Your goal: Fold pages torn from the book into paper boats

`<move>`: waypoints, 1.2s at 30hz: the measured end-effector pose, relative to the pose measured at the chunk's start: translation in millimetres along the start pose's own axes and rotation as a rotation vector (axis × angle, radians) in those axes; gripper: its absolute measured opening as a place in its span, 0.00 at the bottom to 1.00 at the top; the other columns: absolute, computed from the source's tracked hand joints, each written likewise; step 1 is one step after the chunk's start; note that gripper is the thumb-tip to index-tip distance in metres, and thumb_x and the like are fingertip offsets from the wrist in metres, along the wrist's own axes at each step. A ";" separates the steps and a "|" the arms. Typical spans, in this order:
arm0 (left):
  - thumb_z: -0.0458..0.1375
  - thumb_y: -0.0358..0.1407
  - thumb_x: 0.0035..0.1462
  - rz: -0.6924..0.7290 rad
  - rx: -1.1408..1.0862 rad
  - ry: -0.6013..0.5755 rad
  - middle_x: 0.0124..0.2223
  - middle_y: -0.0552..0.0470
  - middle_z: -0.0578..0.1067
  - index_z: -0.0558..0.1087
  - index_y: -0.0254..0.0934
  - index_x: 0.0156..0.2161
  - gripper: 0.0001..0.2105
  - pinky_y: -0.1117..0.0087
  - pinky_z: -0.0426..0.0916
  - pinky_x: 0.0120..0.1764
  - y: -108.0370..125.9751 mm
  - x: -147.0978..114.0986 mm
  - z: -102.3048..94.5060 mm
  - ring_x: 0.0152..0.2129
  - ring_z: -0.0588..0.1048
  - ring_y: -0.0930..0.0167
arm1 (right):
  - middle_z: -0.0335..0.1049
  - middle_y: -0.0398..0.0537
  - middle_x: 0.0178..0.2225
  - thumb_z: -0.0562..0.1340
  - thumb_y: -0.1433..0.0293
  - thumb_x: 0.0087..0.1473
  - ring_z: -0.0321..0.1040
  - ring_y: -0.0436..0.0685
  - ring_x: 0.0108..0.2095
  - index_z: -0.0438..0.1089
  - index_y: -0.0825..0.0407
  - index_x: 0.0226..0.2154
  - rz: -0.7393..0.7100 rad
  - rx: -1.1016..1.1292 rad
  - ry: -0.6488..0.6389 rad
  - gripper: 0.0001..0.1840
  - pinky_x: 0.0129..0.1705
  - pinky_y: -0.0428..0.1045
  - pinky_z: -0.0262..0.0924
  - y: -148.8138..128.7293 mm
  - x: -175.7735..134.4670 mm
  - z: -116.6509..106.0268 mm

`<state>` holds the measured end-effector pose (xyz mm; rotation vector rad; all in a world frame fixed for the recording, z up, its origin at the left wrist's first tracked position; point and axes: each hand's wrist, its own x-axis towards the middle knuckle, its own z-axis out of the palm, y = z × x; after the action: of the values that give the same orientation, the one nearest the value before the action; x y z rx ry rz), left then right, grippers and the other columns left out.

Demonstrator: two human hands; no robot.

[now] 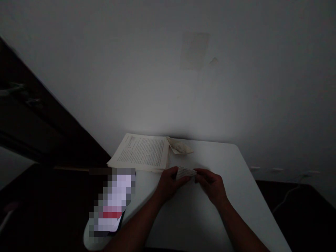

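Note:
Between my two hands is a small folded piece of printed paper [185, 172], held just over the white table [210, 157]. My left hand [169, 181] is closed on its left side, thumb along the near edge. At the right tip of the paper, the fingers of my right hand [212, 183] pinch it. Beyond my hands lies another folded printed paper [181, 147], its pointed end toward the right. It sits against the right edge of a stack of printed pages [143, 150].
A phone [114, 203] with a lit, blurred-out screen lies at the table's left edge. The wall [131, 87] rises right behind the table. A dark door [39, 105] stands at the left. Wall sockets [277, 170] and a cable [286, 196] are at the right.

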<state>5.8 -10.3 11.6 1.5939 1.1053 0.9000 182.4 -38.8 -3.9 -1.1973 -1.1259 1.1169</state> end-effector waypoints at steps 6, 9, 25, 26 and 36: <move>0.62 0.45 0.46 -0.012 0.045 0.029 0.24 0.56 0.70 0.72 0.33 0.28 0.14 0.75 0.60 0.26 -5.3 1.3 -0.6 0.23 0.67 0.73 | 0.75 0.46 0.25 0.65 0.62 0.44 0.70 0.54 0.25 0.76 0.51 0.33 0.013 -0.103 0.004 0.13 0.28 0.48 0.67 3.3 0.6 -1.1; 0.62 0.45 0.46 -0.018 0.067 0.037 0.23 0.57 0.67 0.70 0.34 0.26 0.14 0.75 0.58 0.25 -6.4 2.0 -0.6 0.22 0.64 0.74 | 0.75 0.46 0.25 0.66 0.61 0.43 0.70 0.54 0.26 0.77 0.51 0.32 0.004 -0.122 0.000 0.14 0.29 0.49 0.67 3.7 1.2 -1.4; 0.63 0.42 0.44 -0.015 0.005 0.029 0.19 0.60 0.59 0.64 0.34 0.19 0.16 0.77 0.54 0.23 -5.0 2.3 -0.3 0.19 0.58 0.78 | 0.73 0.45 0.21 0.66 0.60 0.44 0.68 0.52 0.22 0.76 0.52 0.29 0.023 -0.148 0.002 0.12 0.25 0.47 0.65 -1.6 2.2 0.7; 0.63 0.43 0.44 -0.019 -0.002 0.026 0.20 0.60 0.59 0.65 0.34 0.19 0.16 0.77 0.54 0.23 -5.8 2.5 -0.1 0.19 0.58 0.78 | 0.73 0.45 0.21 0.66 0.60 0.44 0.68 0.52 0.22 0.76 0.52 0.29 0.023 -0.147 -0.001 0.13 0.25 0.47 0.65 -2.2 2.2 0.8; 0.63 0.44 0.43 -0.016 0.032 0.021 0.19 0.60 0.57 0.63 0.34 0.19 0.17 0.76 0.52 0.22 -7.0 2.4 -0.9 0.19 0.58 0.78 | 0.71 0.44 0.17 0.64 0.58 0.45 0.67 0.52 0.19 0.77 0.53 0.28 0.045 -0.134 -0.019 0.15 0.23 0.47 0.64 -5.3 2.3 2.8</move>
<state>4.0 -6.9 5.3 1.6032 1.1504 0.8944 180.0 -36.5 1.6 -1.3242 -1.2087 1.1029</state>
